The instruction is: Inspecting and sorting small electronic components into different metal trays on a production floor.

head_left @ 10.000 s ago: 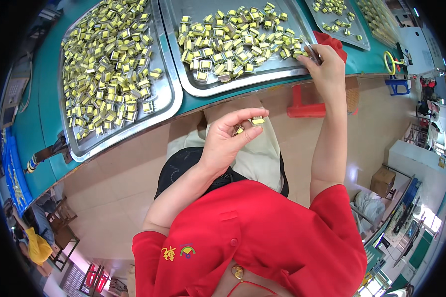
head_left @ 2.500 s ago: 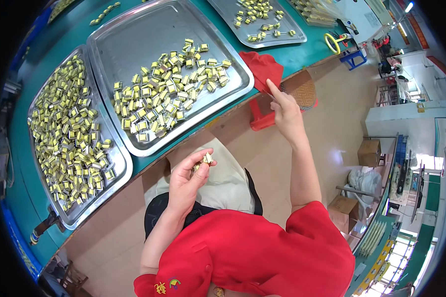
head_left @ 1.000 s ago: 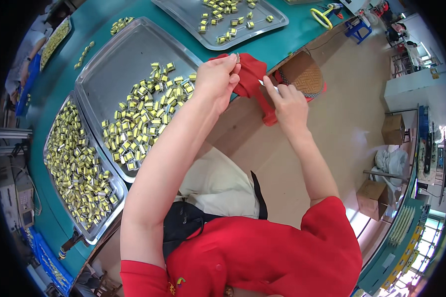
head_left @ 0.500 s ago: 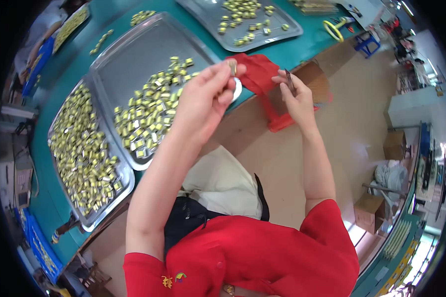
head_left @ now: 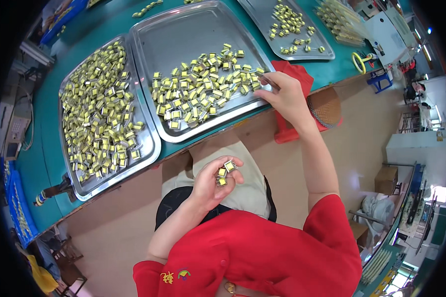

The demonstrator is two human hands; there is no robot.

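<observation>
Yellow components (head_left: 230,166) among the left fingers (head_left: 215,165)

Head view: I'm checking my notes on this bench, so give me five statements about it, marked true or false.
1. The left hand holds small yellow-and-silver components. True.
2. The right hand is empty. False: it holds a thin metal tool.
3. The left rectangular metal tray is more thickly covered than the middle rectangular metal tray. True.
4. The red cloth lies inside the middle tray. False: it lies beside that tray, on its right.
5. The yellow ring-shaped item lies in a tray. False: it lies on the green tabletop.
</observation>
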